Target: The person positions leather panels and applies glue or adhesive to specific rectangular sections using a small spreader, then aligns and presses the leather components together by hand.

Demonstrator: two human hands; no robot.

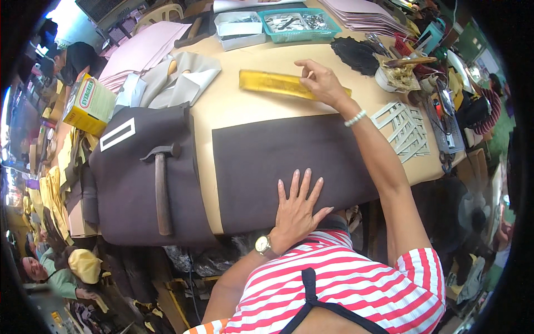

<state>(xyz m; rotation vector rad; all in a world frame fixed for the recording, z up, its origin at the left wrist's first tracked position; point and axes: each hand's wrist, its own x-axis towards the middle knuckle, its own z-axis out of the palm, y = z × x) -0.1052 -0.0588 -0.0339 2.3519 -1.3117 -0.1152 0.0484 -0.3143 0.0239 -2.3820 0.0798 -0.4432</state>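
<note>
My left hand (pixel 299 209) lies flat with fingers spread on a dark brown rectangular sheet (pixel 256 156), near its front edge. A watch is on that wrist. Beyond the sheet, my right hand (pixel 322 83) hovers over the right part of a translucent yellow strip (pixel 267 83), index finger and thumb apart; its other fingers are curled and partly hidden. To the left, a hammer (pixel 161 192) with a wooden handle rests on a thick folded stack of dark material (pixel 122 189). A white rectangular frame (pixel 118 134) lies there too.
A yellow-green can (pixel 89 106) stands far left beside grey sheets (pixel 194 75). Teal basket (pixel 303 25) and white tray (pixel 239 28) sit at the back. Pale frames (pixel 403 131), a black crumpled piece (pixel 356 54) and a tool tray (pixel 445 122) are right. A person (pixel 61 275) is lower left.
</note>
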